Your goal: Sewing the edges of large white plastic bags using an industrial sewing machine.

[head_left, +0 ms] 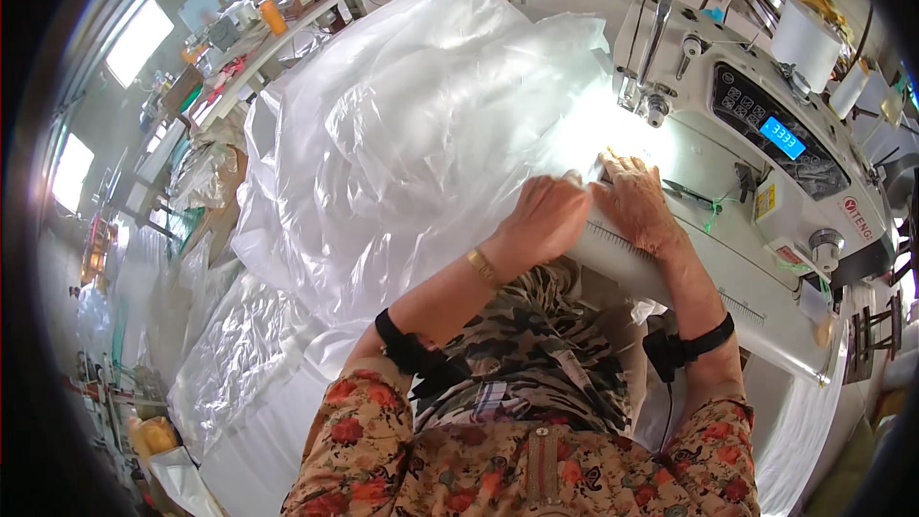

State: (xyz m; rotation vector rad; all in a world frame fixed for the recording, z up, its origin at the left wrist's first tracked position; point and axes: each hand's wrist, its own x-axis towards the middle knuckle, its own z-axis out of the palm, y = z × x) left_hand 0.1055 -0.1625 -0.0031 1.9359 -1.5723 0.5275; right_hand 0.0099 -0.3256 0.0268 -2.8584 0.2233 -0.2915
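A large heap of thin, see-through white plastic sheeting covers the left of the sewing table. At the sheeting's right edge my left hand is closed in a fist, gripping a bunched part of it. Right beside it, my right hand lies with its fingers together, pressing on the sheeting just in front of the needle area. Bright lamp glare washes out the edge under my fingertips. The white sewing machine stands beyond and to the right of my hands, its panel lit blue.
Scissors-like dark snips lie on the machine bed, right of my hand. A ruler strip runs along the table's near edge. White thread cones stand behind the machine. More crumpled plastic hangs at the lower left. A cluttered bench stands farther off.
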